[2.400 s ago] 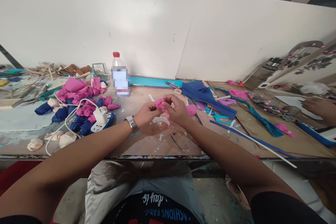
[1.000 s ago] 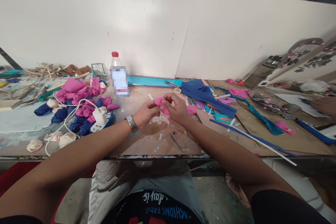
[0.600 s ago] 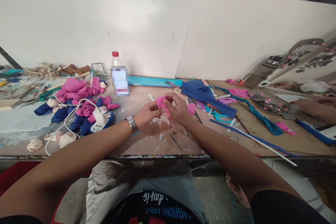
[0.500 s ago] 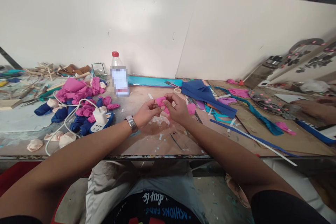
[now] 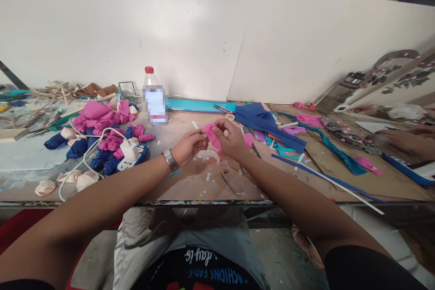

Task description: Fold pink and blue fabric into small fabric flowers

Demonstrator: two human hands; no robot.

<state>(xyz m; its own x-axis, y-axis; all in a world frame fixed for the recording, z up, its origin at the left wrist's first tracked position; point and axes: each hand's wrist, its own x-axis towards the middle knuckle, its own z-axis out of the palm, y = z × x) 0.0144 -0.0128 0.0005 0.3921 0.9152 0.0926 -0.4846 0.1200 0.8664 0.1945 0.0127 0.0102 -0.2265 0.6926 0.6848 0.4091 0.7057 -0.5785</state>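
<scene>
The right hand (image 5: 231,138) is pinching a bright pink crumpled piece (image 5: 212,136) between thumb and fingers, holding it just above the near middle of the table (image 5: 190,186). The left hand (image 5: 188,146), wearing a metal wristwatch (image 5: 170,159), is curling its fingers in, and its tips are meeting the left edge of the pink piece (whether they are gripping it or only brushing it, I cannot tell). Another pink patch (image 5: 248,140) is showing just right of the right hand; whether it is joining the held piece is hidden. To the left, bunched magenta material (image 5: 97,115) is lying heaped among dark blue bundles (image 5: 77,148), with a white cable (image 5: 86,156) looping past a power strip (image 5: 128,162). Cream bundles (image 5: 45,187) are sitting nearer the edge. On the far side, a red-capped bottle (image 5: 151,77) is standing behind a phone (image 5: 155,105), its screen blurred. Folded blue material (image 5: 260,120) is spreading to the right, and a thin white stick (image 5: 343,189) is crossing the near right edge. At the far right, another person's hand (image 5: 401,139) is reaching over the table.
</scene>
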